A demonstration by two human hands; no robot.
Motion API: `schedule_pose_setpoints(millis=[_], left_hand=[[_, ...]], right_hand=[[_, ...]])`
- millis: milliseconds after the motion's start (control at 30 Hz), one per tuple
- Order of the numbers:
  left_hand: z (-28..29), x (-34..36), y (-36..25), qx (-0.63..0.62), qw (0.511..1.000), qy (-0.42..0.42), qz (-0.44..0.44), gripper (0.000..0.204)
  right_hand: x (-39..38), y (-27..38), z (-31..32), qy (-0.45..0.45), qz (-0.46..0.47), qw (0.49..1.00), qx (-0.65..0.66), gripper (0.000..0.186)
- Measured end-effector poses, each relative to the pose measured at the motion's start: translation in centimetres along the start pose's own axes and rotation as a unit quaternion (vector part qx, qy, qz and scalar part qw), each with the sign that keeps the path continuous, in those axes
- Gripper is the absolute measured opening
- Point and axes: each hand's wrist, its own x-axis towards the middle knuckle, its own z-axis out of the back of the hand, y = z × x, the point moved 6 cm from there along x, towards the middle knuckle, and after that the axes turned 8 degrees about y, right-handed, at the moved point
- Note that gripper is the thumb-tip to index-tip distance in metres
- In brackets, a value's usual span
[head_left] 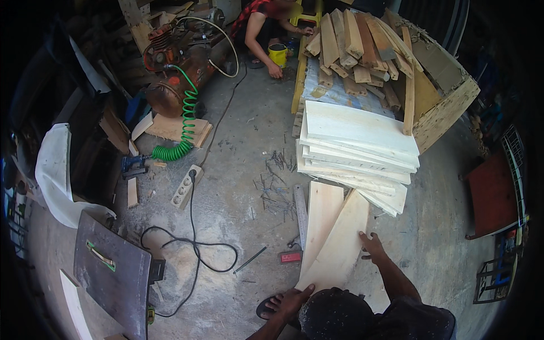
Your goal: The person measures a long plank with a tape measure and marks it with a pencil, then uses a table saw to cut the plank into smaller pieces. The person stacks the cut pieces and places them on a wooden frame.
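While the near end of the pale board (340, 243) is gripped by the half-closed left hand (292, 301), thumb on top, its right edge is touched by the right hand (374, 247), whose fingers are spread open. The board is laid partly over another plank (323, 209), near the stacked white boards (357, 139).

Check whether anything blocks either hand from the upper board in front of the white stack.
Nothing visible does. The left hand is at the near end of the upper board, the right hand at its right edge, fingertips seemingly touching it. The white stack lies beyond its far end, out of the way.
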Motion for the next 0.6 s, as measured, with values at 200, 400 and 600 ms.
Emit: schedule_pose_setpoints(millis=[200,400,600], left_hand=[[0.0,-3.6,-4.4,-0.106,0.992,0.055,0.041,0.048],[0.1,-1.8,3.3,-0.013,0.996,0.066,0.057,0.052],[-0.1,1.5,5.5,0.138,0.983,0.113,-0.050,0.060]], right_hand=[[0.3,-5.4,-4.4,0.148,0.023,0.971,0.189,0.068],[0.7,-2.4,-7.0,0.165,0.192,0.947,0.199,0.053],[3.2,-0.4,-6.6,0.088,0.176,0.980,-0.029,0.063]])
